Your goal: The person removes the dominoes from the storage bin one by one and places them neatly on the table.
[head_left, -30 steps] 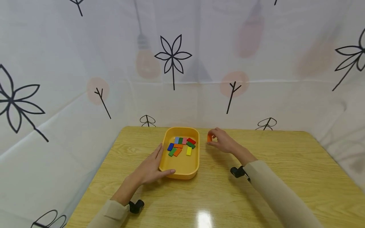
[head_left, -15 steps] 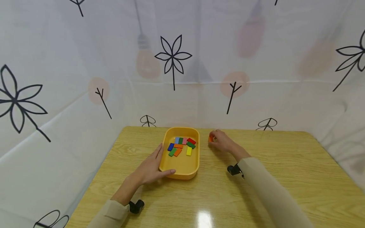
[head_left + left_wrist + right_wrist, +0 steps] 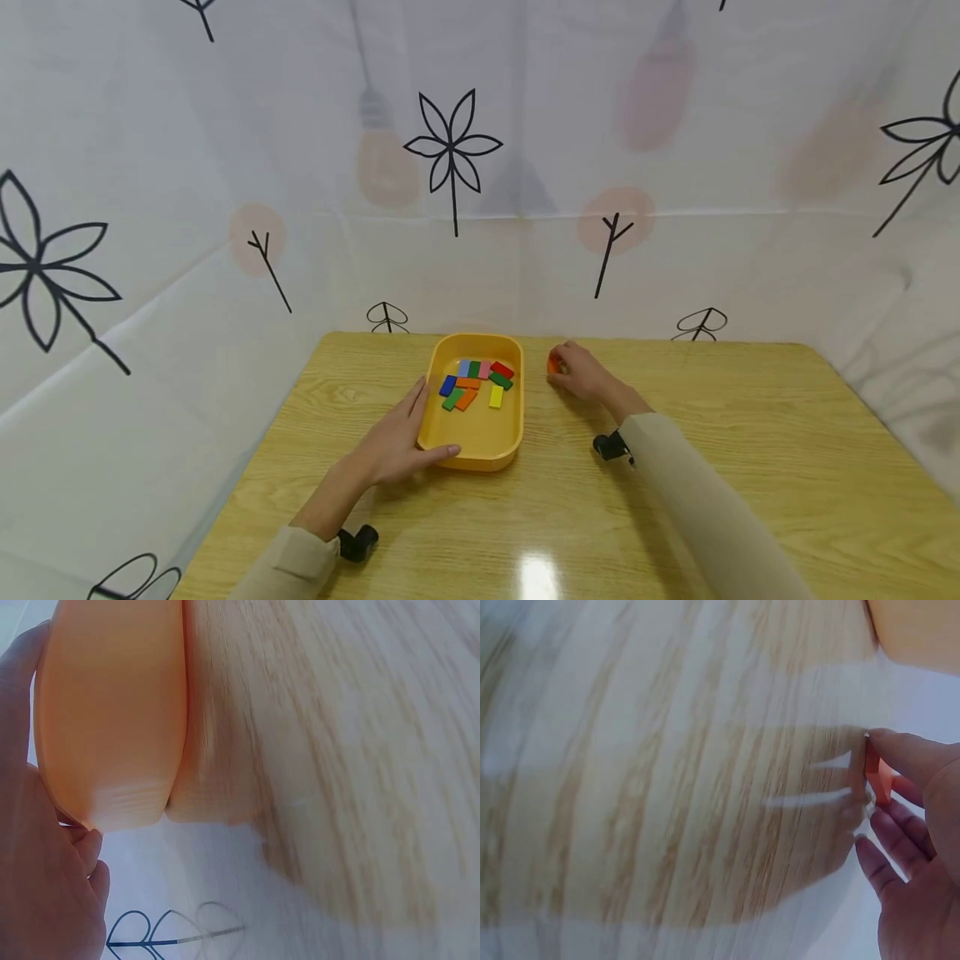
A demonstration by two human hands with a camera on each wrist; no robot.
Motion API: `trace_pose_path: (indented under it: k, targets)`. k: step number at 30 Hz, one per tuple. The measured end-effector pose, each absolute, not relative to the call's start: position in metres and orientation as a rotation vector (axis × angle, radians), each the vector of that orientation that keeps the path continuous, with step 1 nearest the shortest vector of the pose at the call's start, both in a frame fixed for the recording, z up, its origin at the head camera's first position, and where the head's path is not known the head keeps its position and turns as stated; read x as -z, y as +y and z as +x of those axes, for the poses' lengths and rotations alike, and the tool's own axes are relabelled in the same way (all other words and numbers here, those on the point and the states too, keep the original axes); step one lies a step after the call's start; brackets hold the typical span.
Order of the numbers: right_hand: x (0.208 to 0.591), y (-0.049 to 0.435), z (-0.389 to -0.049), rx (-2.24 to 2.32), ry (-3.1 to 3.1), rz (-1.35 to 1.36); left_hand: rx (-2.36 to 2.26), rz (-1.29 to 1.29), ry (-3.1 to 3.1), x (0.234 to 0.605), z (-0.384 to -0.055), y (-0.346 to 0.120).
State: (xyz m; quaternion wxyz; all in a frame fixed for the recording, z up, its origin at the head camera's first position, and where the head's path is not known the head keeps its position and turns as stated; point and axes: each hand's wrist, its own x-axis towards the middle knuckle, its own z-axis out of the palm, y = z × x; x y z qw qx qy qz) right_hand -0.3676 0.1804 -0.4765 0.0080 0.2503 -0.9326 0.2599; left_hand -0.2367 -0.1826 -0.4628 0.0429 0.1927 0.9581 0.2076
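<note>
A yellow plastic tray (image 3: 480, 433) holds several flat coloured dominoes, among them a yellow domino (image 3: 497, 397), a blue domino (image 3: 447, 385) and a red domino (image 3: 502, 369). My left hand (image 3: 393, 442) rests against the tray's left side, fingers stretched along the wall and thumb across the near rim. To the right of the tray, my right hand (image 3: 585, 372) pinches an orange domino (image 3: 879, 776) between thumb and fingers. In the right wrist view the domino stands on edge at the tabletop, partly covered by the fingers.
The wood-grain table (image 3: 660, 467) runs back to a white patterned curtain (image 3: 525, 250), which also hangs along both sides. Black wrist cameras, such as the left one (image 3: 358, 543), sit under the sleeves.
My right hand has shifted slightly right and lower with the orange domino, now more hidden by the fingers; its forearm swung a little left. The left hand and tray have stayed put.
</note>
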Motion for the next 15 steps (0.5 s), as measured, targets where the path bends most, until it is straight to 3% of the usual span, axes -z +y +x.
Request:
trace_pose_path:
  k: [15]
  targets:
    - [0.4789,0.1834,-0.3651,-0.805,-2.867,0.830,-0.636,0.572,2.921,0.4590,-0.2347,-0.1822]
